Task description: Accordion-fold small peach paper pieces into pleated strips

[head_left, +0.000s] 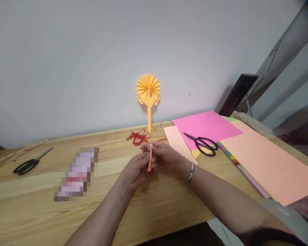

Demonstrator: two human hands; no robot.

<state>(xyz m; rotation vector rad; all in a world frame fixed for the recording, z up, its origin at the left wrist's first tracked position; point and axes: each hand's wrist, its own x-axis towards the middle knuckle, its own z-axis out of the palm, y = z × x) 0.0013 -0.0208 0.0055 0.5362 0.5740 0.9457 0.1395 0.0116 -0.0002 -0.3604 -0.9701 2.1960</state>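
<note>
An orange paper strip (150, 158), narrow and folded, is held just above the wooden table (41, 212), mid-table and toward its far edge. The long axis is seen close to vertical in frame: the upper end is pointed away toward the wall, the lower end back toward the camera and slightly left.

The strip is pinched from both sides. The left hand (137, 169) is closed on the lower part, fingers curled in. The right hand (165, 155) is closed on the upper part, fingertips pressed near the top. The two hands are touching at the strip. A bracelet (191, 171) is worn on the right wrist.

Much of the strip is covered by fingers; only a thin edge and the lower tip are shown. The number of folds cannot be told.

A tangle of red thread (137, 137) is seen just beyond the hands. A yellow paper fan (148, 89) on a stick is stood upright against the wall behind it. Black scissors (203, 144) are laid on the edge of a pink sheet (207, 124) to the right, blades pointed left. A large peach sheet (271, 164) is cut off at the lower right. A second pair of scissors (30, 163) is laid far left. A pixelated block (77, 172) lies left of the hands; its identity cannot be made out. A dark object (238, 93) at upper right is blurred and unclear.
</note>
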